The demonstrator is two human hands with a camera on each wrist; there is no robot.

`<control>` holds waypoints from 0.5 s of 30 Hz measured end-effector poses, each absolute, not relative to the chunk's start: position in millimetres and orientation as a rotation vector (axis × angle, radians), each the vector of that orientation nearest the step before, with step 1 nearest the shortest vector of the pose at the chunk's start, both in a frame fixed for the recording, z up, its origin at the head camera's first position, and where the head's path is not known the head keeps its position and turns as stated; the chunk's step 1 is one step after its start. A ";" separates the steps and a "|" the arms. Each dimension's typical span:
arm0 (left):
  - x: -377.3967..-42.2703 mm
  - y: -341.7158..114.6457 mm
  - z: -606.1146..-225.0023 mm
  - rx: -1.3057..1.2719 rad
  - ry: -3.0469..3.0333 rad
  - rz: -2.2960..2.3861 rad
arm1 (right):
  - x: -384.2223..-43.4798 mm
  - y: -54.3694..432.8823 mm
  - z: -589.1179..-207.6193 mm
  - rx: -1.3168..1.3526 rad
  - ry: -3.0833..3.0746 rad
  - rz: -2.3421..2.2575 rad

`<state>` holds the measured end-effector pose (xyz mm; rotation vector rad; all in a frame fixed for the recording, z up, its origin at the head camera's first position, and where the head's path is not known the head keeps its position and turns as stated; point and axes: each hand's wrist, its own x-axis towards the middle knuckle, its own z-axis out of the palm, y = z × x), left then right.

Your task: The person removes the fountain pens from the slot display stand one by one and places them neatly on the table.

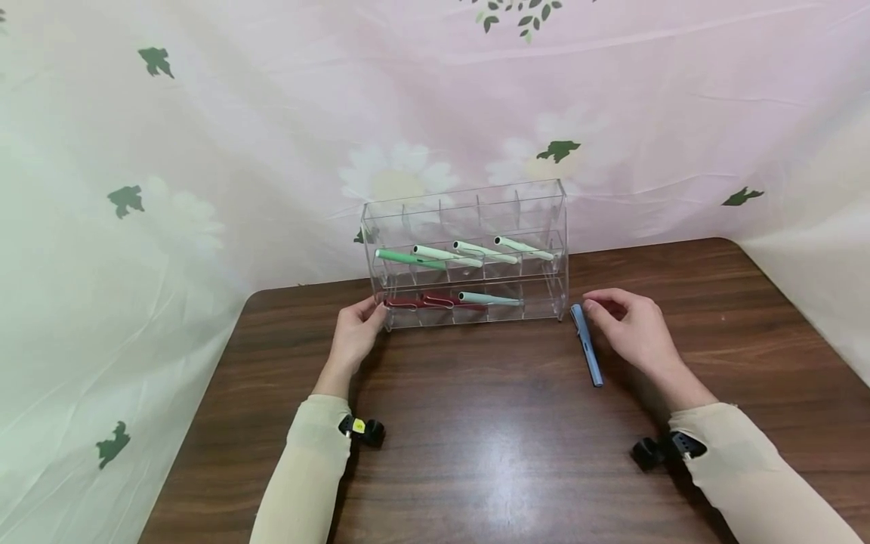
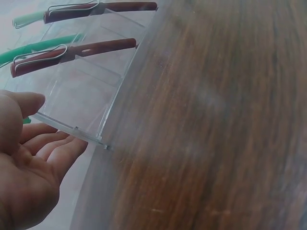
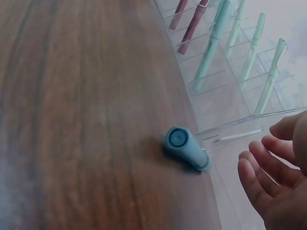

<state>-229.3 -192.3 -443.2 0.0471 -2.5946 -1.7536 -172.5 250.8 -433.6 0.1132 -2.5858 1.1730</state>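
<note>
A clear acrylic pen rack (image 1: 464, 283) stands at the back of the table, in two tiers with dividers. My left hand (image 1: 358, 330) holds its lower left end, thumb at the front and fingers outside the side panel in the left wrist view. A blue pen (image 1: 587, 346) with a clip lies on the table just right of the rack. Beside its far end is my right hand (image 1: 630, 326), fingers loosely bent, with nothing in them. The right wrist view shows this hand (image 3: 280, 167) apart from the blue pen (image 3: 186, 148).
The upper tier carries a green pen (image 1: 408, 259) and several pale mint pens (image 1: 485, 251). Below lie dark red pens (image 1: 435, 301) and a light blue pen (image 1: 489, 299). Behind the wooden table (image 1: 476, 453) hangs a flowered cloth (image 1: 285, 151).
</note>
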 end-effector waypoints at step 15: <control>-229.6 -192.1 -445.3 0.071 -2.550 -1.898 | -172.8 242.2 -413.5 0.182 -2.397 1.287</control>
